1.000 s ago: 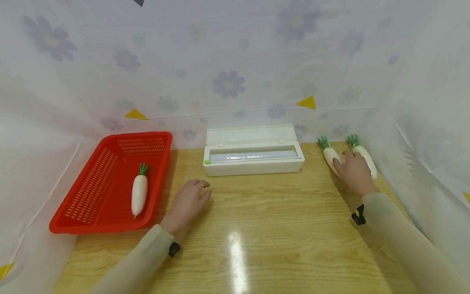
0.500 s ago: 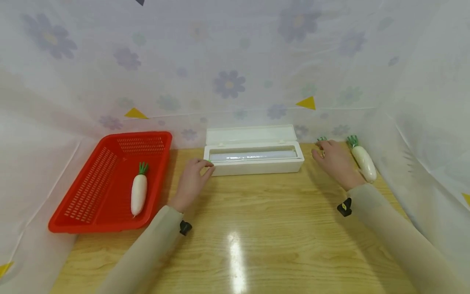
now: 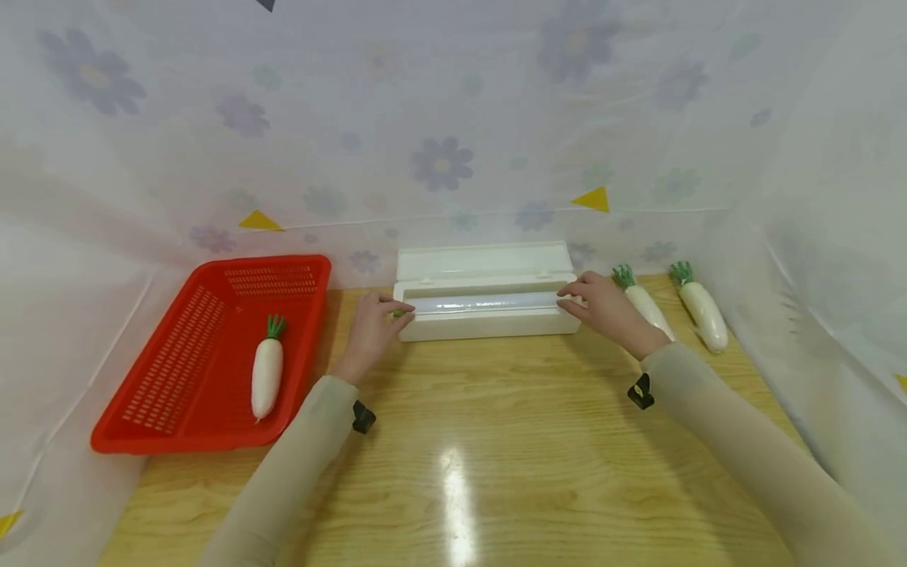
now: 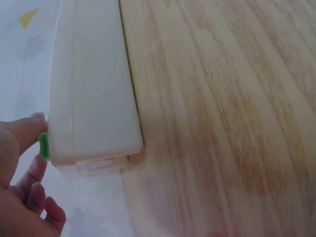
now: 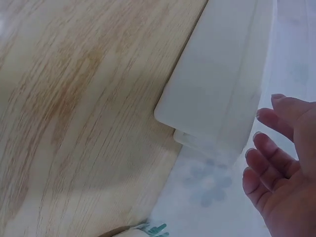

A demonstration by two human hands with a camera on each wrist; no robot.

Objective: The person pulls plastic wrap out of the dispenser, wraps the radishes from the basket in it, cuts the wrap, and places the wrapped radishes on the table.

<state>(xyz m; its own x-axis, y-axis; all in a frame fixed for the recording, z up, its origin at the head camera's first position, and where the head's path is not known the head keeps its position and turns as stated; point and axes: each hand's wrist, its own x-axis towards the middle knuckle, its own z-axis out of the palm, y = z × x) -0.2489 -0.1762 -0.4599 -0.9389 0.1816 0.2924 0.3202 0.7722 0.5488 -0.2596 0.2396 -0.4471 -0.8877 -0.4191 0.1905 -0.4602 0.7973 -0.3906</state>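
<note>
A long white box (image 3: pixel 489 324) stands with its lid (image 3: pixel 485 260) raised, and a roll of clear film (image 3: pixel 489 301) lies inside. At its left end my left hand (image 3: pixel 370 331) has thumb and forefinger on either side of a small green slider (image 4: pixel 43 146), pinching it; the other fingers curl loosely below. My right hand (image 3: pixel 608 309) reaches over the box's right end, fingertips close to the end of the film roll. In the right wrist view its bent fingers (image 5: pixel 266 163) are spread apart, with nothing seen between them and the thumb.
At left on the wooden table (image 3: pixel 538 441) is a red plastic basket (image 3: pixel 166 441) with a white radish (image 3: pixel 267 378) in it. Two more radishes lie at right, a nearer-box radish (image 3: pixel 646 307) partly behind my right hand and another radish (image 3: pixel 701 313) beside the sheet wall (image 3: pixel 815 315).
My right hand has moved left from the radishes to the right end of the box. My left hand has reached forward to the box's left end and taken the green slider.
</note>
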